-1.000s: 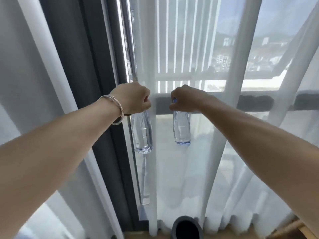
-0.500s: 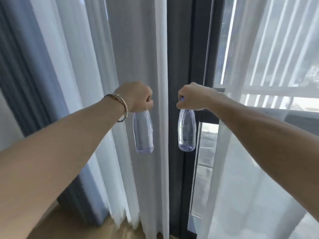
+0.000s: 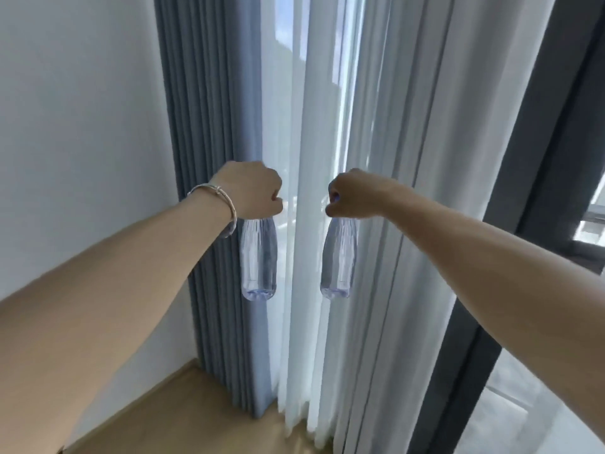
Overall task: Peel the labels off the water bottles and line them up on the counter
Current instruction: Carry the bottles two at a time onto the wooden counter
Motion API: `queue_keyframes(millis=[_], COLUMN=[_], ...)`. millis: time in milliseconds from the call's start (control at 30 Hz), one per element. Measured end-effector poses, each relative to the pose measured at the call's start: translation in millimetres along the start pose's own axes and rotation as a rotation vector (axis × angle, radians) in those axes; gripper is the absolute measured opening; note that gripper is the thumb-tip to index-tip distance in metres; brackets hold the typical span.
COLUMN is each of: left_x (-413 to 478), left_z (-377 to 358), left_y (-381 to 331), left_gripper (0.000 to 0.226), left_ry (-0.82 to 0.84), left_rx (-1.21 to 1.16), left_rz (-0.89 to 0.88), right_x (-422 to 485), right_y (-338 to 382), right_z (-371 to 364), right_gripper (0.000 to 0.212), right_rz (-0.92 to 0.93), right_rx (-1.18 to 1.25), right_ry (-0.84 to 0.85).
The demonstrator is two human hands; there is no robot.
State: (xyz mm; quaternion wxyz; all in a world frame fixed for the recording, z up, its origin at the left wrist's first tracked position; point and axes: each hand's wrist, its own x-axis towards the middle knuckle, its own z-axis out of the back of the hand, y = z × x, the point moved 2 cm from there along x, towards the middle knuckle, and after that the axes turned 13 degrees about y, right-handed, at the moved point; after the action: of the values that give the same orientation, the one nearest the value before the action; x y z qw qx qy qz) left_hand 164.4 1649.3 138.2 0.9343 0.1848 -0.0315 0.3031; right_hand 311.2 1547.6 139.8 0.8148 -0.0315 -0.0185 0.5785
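Two clear plastic water bottles hang upright in the air in front of me, both without visible labels. My left hand (image 3: 251, 190), with a bracelet at the wrist, grips the top of the left bottle (image 3: 258, 260). My right hand (image 3: 355, 194) grips the top of the right bottle (image 3: 339, 260). Both caps are hidden inside my fists. The bottles hang side by side at the same height, a short gap apart. No counter is in view.
A white wall (image 3: 82, 126) fills the left. A blue-grey curtain (image 3: 209, 109) and sheer white curtains (image 3: 393, 158) hang straight ahead. A dark window frame (image 3: 530, 191) runs down the right. Wooden floor (image 3: 196, 414) shows below.
My view has swung to the left, from the window and balcony to the curtains and the wall. Both hands keep the same grip on the bottles, held out in front.
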Motion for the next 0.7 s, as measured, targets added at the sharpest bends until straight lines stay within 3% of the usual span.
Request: queue_keyframes(millis=[333, 700], left_x=[-77, -96], left_z=[-74, -137], left_y=[156, 245], left_gripper=[0.021, 0.021], left_ry=[0.077, 0.191], left_rx=[-0.119, -0.082], left_rz=[0.264, 0.512], right_x=[93, 194], right_y=[180, 294], right_z=[-13, -36], right_gripper=[0.027, 0.028], right_rz=[0.323, 0.592], right_rx=[-0.006, -0.047], right_ry=[0.049, 0.09])
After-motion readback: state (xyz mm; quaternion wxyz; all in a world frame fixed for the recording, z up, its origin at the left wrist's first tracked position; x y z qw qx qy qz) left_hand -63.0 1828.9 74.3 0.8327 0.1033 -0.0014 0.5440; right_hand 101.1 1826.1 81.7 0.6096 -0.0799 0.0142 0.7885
